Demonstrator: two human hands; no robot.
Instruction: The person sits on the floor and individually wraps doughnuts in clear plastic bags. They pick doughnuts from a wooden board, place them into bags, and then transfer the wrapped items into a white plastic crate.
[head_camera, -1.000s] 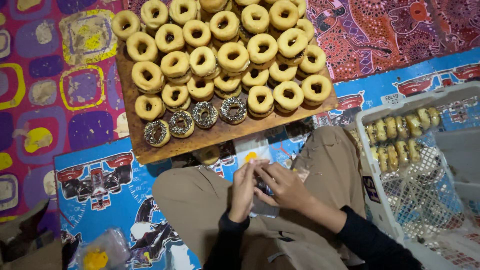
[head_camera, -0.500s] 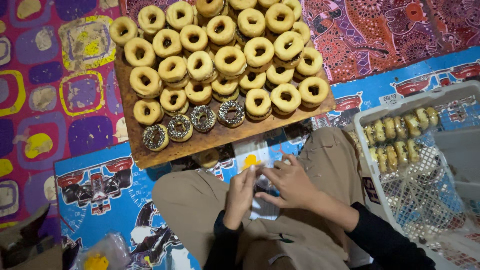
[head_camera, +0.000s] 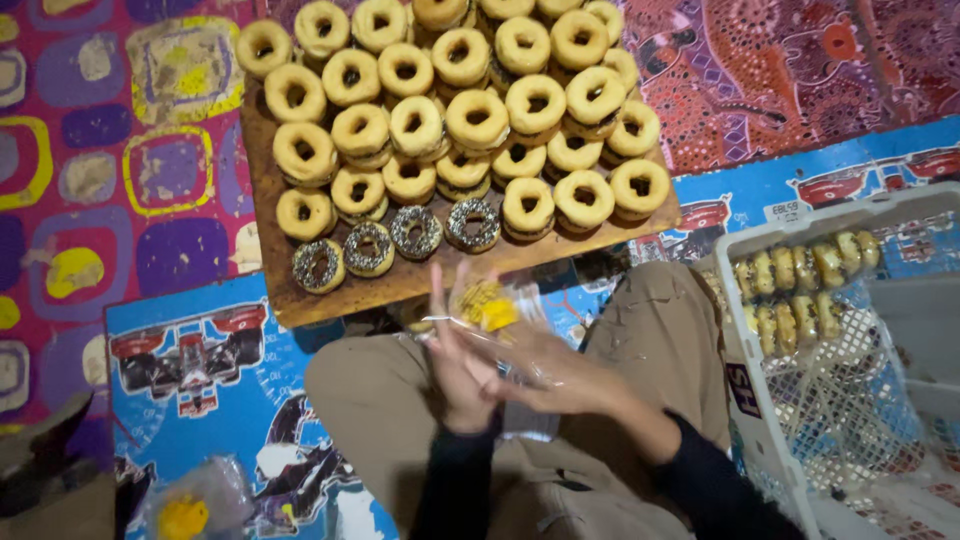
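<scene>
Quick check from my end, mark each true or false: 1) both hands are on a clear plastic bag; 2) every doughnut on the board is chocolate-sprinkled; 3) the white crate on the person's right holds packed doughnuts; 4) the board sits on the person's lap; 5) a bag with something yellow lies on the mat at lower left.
1) True: the left hand and right hand hold a clear plastic bag.
2) False: only four sprinkled doughnuts sit in the front row of the wooden board; the rest are plain.
3) True: the white crate holds rows of packed doughnuts.
4) False: the board lies on the floor mat beyond the knees.
5) True: yellow-filled bag.
</scene>
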